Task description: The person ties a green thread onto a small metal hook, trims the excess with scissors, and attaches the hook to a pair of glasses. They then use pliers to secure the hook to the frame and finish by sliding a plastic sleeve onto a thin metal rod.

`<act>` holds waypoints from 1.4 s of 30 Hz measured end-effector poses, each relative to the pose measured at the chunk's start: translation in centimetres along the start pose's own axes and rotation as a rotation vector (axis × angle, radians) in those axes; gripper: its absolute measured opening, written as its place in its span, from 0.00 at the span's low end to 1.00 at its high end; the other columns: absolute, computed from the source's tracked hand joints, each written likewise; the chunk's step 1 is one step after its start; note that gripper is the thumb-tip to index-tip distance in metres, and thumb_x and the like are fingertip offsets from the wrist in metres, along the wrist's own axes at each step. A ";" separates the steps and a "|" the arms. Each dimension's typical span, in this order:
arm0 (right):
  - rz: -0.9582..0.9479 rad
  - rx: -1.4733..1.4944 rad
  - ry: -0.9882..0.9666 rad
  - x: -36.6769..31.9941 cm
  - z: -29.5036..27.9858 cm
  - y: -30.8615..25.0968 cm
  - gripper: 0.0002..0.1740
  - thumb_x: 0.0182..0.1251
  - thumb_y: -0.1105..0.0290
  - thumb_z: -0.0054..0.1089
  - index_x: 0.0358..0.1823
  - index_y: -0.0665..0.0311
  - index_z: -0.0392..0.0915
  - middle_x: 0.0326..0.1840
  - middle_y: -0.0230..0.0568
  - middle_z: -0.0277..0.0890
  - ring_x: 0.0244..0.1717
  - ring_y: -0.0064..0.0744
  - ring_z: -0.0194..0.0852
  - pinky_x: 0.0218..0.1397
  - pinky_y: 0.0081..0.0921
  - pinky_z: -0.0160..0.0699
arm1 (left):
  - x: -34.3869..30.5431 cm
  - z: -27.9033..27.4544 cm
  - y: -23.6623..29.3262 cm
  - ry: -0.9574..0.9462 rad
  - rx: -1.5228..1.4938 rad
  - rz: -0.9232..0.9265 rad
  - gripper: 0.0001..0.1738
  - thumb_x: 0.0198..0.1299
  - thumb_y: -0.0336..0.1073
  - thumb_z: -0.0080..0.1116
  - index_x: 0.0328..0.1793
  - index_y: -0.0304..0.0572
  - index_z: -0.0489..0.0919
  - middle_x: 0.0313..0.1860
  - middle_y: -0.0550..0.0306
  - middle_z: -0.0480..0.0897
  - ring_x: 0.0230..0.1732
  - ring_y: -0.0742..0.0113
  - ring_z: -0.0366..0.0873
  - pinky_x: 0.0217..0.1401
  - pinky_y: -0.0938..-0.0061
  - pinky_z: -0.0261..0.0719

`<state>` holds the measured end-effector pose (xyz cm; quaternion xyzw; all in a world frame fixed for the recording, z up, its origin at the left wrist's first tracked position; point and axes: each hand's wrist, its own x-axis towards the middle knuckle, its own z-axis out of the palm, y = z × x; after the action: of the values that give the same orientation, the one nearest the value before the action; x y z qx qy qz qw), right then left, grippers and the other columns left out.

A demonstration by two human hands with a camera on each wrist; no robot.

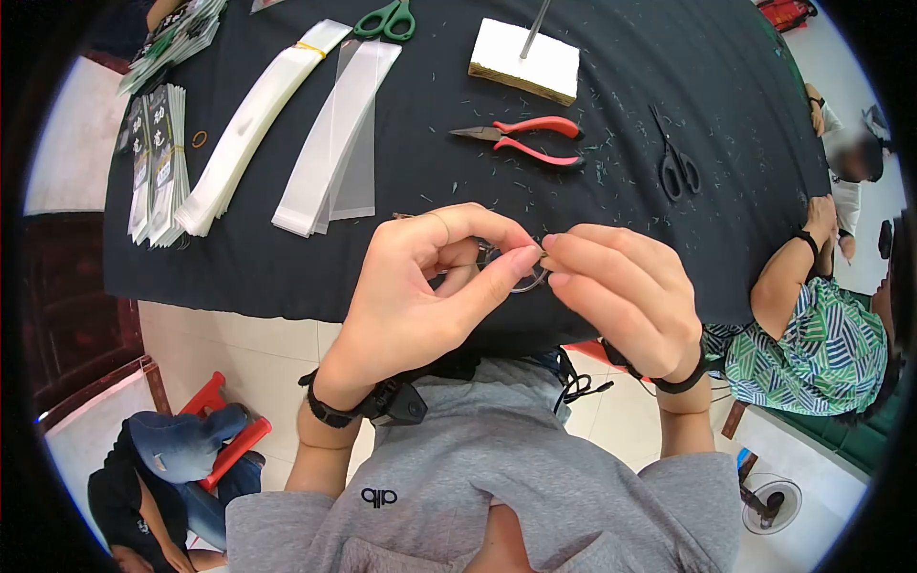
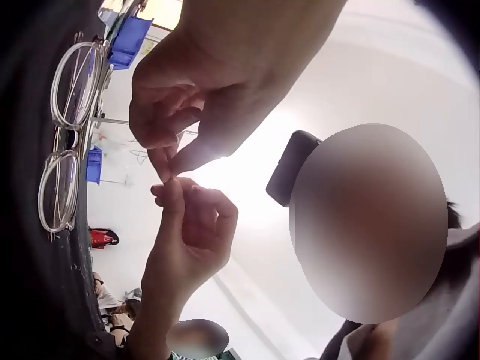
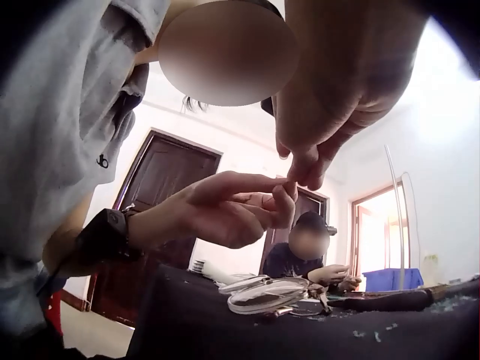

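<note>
My left hand (image 1: 411, 282) and right hand (image 1: 635, 296) meet over the near edge of the black-covered table. Thumb and index finger of the left pinch a tiny thin piece, mostly hidden by the fingertips; I cannot tell what it is. The right hand's fingertips pinch at the same spot, touching the left's. A fine wire-like line (image 1: 441, 223) shows by the left index finger. Below the hands lies a pair of clear-framed eyeglasses (image 2: 73, 139), partly covered by the fingers in the head view.
Beyond the hands lie red-handled pliers (image 1: 501, 132), black scissors (image 1: 671, 172), green-handled scissors (image 1: 387, 21) and a white block (image 1: 523, 67) with a metal rod. Clear plastic sleeves (image 1: 330, 143) and printed packets (image 1: 158, 162) are at the left. Another person (image 1: 807, 334) sits at the right.
</note>
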<state>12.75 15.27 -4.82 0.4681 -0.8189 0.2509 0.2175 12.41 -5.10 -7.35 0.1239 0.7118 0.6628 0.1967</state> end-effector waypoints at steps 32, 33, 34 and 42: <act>0.280 0.282 0.275 -0.1 1.8 1.2 0.12 0.42 0.84 0.71 0.31 0.71 0.79 0.36 0.45 0.79 0.36 0.39 0.80 0.38 0.26 0.80 | 0.1 0.9 0.0 0.026 -0.553 -0.030 0.10 0.64 0.28 0.58 0.48 0.28 0.77 0.42 0.56 0.81 0.42 0.77 0.80 0.48 0.83 0.78; 0.227 0.279 0.282 0.0 1.9 1.4 0.12 0.42 0.85 0.70 0.30 0.71 0.79 0.35 0.45 0.79 0.35 0.39 0.80 0.38 0.27 0.80 | 0.1 0.8 0.0 0.023 -0.553 -0.032 0.10 0.64 0.28 0.58 0.48 0.28 0.77 0.42 0.56 0.81 0.42 0.77 0.80 0.48 0.83 0.78; 0.174 0.276 0.289 0.1 1.9 1.6 0.11 0.41 0.85 0.69 0.30 0.72 0.79 0.35 0.45 0.79 0.35 0.39 0.79 0.38 0.27 0.80 | 0.2 0.7 0.0 0.029 -0.527 -0.039 0.10 0.64 0.28 0.59 0.48 0.28 0.78 0.41 0.57 0.81 0.41 0.78 0.80 0.44 0.85 0.77; 0.195 0.372 0.199 0.1 0.9 2.0 0.12 0.39 0.89 0.66 0.29 0.73 0.79 0.34 0.49 0.81 0.35 0.40 0.81 0.39 0.28 0.81 | 0.1 0.4 -0.2 0.021 -0.486 -0.076 0.10 0.64 0.29 0.60 0.47 0.30 0.78 0.38 0.59 0.81 0.35 0.83 0.78 0.31 0.91 0.70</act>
<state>10.84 15.51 -5.90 0.3917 -0.7746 0.4620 0.1817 12.52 -4.76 -7.62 0.0391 0.5375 0.8081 0.2380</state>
